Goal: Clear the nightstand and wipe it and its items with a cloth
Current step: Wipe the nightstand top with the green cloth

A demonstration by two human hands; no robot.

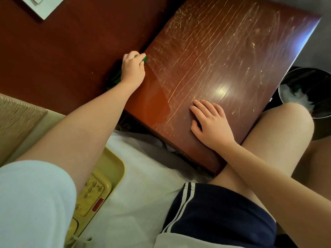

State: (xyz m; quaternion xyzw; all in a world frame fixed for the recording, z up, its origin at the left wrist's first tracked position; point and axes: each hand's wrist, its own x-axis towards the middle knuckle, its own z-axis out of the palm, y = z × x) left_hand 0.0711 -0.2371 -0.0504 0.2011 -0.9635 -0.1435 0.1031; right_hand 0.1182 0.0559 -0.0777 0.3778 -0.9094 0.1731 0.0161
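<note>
Nearest the camera: a pale sleeve and dark striped shorts; the person sits on the bed (143, 176), knees against the nightstand.

Grip state. The left hand (132, 68) is curled shut on a green cloth (143, 59), pressing it at the far left edge of the tabletop (223, 51). More green cloth hangs below the wrist, off that edge. The right hand (211, 124) lies flat, fingers spread and holding nothing, near the front edge, apparently to steady the unit.

Progress, as judged from the surface:
1. Clearing appears done. Nothing stands on the tabletop.
2. Wiping is partly done. A clean, darker, glossy band runs along the left edge, from the cloth down to the front left corner.
3. The remaining surface, from the middle to the right edge and the far corners, carries pale streaks and gritty specks. It needs further passes.
4. Wiping of the removed items cannot be confirmed. A yellow telephone (89, 197) sits in a yellow tray (116, 163) on the bed, just left of the person.

Surroundings. A dark waste bin (304, 77) holding white crumpled material stands beside the right edge. A reddish-brown panel (62, 51) fills the area beyond the left edge. Lamp glare marks the tabletop near the right hand.
</note>
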